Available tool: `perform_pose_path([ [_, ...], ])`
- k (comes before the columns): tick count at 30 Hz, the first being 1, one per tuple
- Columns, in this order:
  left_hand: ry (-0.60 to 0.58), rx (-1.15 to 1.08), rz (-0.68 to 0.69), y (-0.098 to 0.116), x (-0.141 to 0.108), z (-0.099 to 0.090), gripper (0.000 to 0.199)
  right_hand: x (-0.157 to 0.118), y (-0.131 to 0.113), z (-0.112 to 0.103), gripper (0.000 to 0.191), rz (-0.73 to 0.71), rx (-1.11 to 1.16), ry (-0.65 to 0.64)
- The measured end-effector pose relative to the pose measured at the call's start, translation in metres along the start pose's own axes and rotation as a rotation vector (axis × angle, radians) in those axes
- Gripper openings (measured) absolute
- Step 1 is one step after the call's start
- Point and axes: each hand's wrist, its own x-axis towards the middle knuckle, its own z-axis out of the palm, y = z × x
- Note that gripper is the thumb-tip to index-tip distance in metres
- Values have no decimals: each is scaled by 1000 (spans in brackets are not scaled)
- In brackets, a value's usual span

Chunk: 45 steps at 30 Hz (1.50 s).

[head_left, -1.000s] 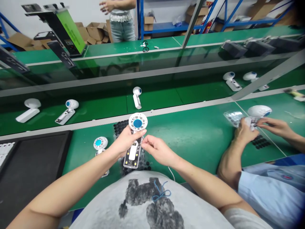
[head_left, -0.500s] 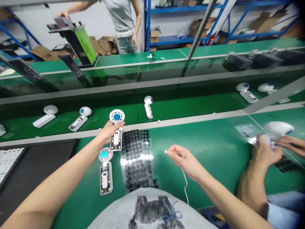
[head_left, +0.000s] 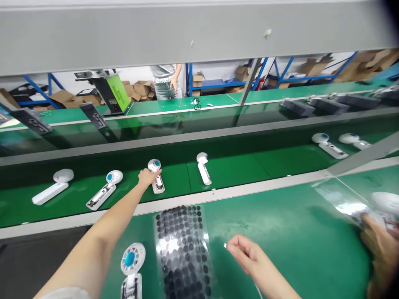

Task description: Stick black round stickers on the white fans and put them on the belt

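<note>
Stretched out over the green conveyor belt, my left hand (head_left: 147, 177) grips a white handheld fan (head_left: 158, 186) by its neck, its round blue-centred head showing above the fingers. The inside of its handle is exposed. My right hand (head_left: 249, 254) pinches the small end of a white cable (head_left: 258, 290) above the green bench. Closer to me on the bench lies a second handheld fan (head_left: 133, 259), blue centre up, its handle cut off by the frame's lower edge. Between my hands rests a clear sheet of black round pads (head_left: 183, 249).
More fans lie along the belt (head_left: 230, 172) on both sides of my left hand. A grey beam (head_left: 199, 37) crosses overhead. At right, a co-worker's hand (head_left: 378, 238) works by a white fan (head_left: 386, 202). A black tray (head_left: 37, 261) sits at lower left.
My left hand has carried the fan forward from above the bench onto the belt. My right hand still pinches the cable end. The view has tilted upward.
</note>
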Motion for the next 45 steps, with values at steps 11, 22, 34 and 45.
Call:
perform_pose_path([
  [11,201,43,-258,-49,-2,-104,62,1,1,1,38,-1,62,-23],
  [22,-200,-664,58,52,-151,-51,40,-22,-20,16,27,-209,9,-58],
  [34,-537,-787,68,108,-277,-18,39,-49,-44,45,14,-503,-139,27],
  [45,-521,-634,126,104,-287,-18,53,-49,-46,37,15,-480,-403,-12],
])
